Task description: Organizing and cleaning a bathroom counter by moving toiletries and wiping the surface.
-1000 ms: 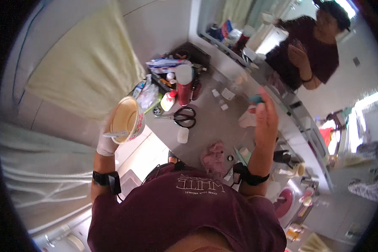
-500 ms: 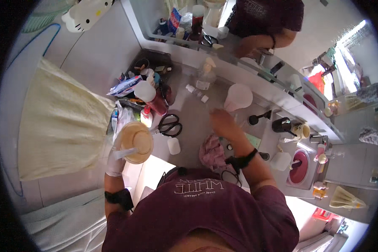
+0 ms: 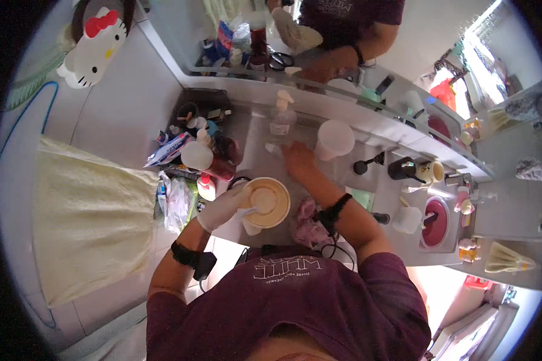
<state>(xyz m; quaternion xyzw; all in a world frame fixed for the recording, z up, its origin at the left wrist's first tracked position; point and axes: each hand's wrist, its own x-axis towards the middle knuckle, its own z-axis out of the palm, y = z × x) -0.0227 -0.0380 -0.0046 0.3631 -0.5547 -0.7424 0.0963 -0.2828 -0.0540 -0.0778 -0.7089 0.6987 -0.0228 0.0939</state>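
- Clock reads from the bowl; 12 is up the frame.
- My gloved left hand is clamped on the cream bowl, fingers at its 9 o'clock side.
- Bowl is held over the near edge of the grey counter, pale inside, mouth toward the camera. A white-handled utensil rests in it, handle out toward 8. Can't tell if anything coats the inside.
- My bare right hand is at 1, fingertips at a small clear bottle at 12. Can't tell whether those fingers are closed on it; contents too blurred.
- Clear pump bottle, cream top, stands farther out at 12. Fill level unclear.
- White tub between 1 and 2, just beside my right hand; contents can't be made out.
- Dark tray at 11, small mixed items in it.
- White bottle with red cap between 9 and 10, upright, capped.
- Black cup and cream mug side by side, between 2 and 3.
- Pink basin at 3, dark object in it.
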